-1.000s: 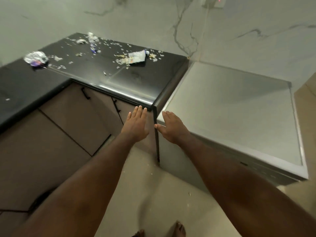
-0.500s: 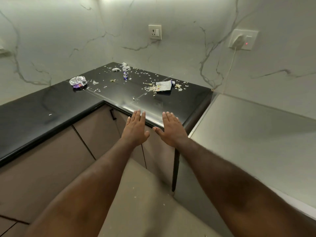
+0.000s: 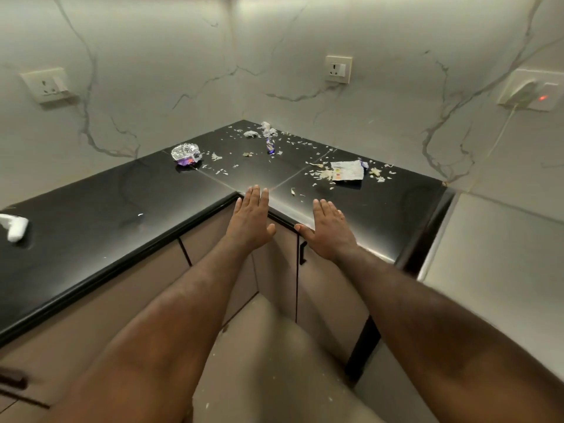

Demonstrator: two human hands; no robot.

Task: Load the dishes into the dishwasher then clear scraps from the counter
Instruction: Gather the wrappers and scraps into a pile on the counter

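Black bench [image 3: 122,215] in a corner, with two empty hands held flat at its front edge.
Left hand [image 3: 251,222] and right hand [image 3: 328,232] are spread wide, fingers straight, holding nothing. Scraps [image 3: 324,174] lie towards the back corner: one foil ball [image 3: 184,153], one paper wrapper [image 3: 348,170], one purple wrapper [image 3: 270,145], many pale flakes. Three wall sockets [image 3: 338,69] sit above; a grey appliance [image 3: 494,248] stands right.

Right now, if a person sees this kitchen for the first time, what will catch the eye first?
Two empty hands, left hand and right hand, are spread flat at the inner corner of the black counter. Beyond them pale scraps lie scattered, with a foil ball at left and a torn wrapper at right. A red light glows on the far-right socket.
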